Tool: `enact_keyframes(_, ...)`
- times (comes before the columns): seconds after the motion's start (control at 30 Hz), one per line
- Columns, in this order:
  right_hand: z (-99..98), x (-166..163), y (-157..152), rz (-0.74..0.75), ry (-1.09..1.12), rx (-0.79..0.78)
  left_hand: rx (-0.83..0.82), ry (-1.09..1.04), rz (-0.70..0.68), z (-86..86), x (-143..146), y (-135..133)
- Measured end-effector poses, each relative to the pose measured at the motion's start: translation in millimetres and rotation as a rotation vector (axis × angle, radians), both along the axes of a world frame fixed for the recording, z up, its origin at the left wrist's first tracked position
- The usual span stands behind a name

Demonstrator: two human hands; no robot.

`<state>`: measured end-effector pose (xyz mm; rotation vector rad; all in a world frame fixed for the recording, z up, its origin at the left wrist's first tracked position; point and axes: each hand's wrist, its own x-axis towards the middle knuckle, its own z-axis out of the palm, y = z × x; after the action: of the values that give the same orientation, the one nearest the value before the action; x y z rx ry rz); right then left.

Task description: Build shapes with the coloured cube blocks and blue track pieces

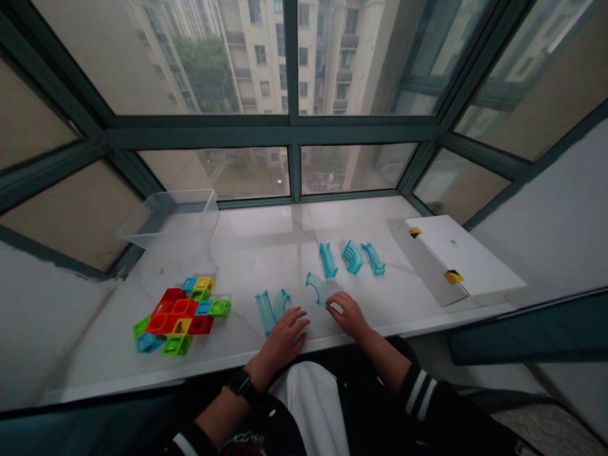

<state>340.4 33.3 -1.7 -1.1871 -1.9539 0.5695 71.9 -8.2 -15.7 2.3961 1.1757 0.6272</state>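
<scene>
My right hand (pixel 349 313) pinches the near end of a curved, clear blue track piece (pixel 317 289) in the middle of the white sill. To its left, my left hand (pixel 285 335) rests with fingers stretched out beside a second curved track piece (pixel 281 305), partly covering its lower end. A straight track piece (pixel 265 310) stands just left of that one. Farther back sit three more blue pieces: a straight one (pixel 327 259), a wide curved one (pixel 352 256) and a narrow one (pixel 373 259).
Joined red, green, yellow and blue plastic blocks (pixel 183 308) lie at the left. Behind them stands a clear plastic bin (pixel 190 218). A white box (pixel 463 253) with yellow-black tabs is at the right. Green window frames (pixel 266 137) border the sill (pixel 256 244) at the back.
</scene>
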Motion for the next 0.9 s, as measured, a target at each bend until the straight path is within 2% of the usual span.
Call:
enact_keyframes(0.13,17.1,32,11,-0.148,0.02,0.075,-0.084,-0.004,-0.069,-2.5,10,-2)
enact_keyframes(0.27,29.8,71,31,-0.323,0.022,0.171,-0.162,0.043,-0.01,-9.9,14,1)
enact_keyframes(0.43,38.5,107,61,-0.442,-0.045,0.176,-0.2,0.067,0.039,-18.3,18,12)
enact_keyframes(0.67,33.5,114,95,-0.468,-0.114,0.116,-0.231,0.103,0.041,-15.1,21,18)
enact_keyframes(0.9,22.8,108,108,-0.451,-0.111,0.084,-0.241,0.04,0.059,-17.1,18,16)
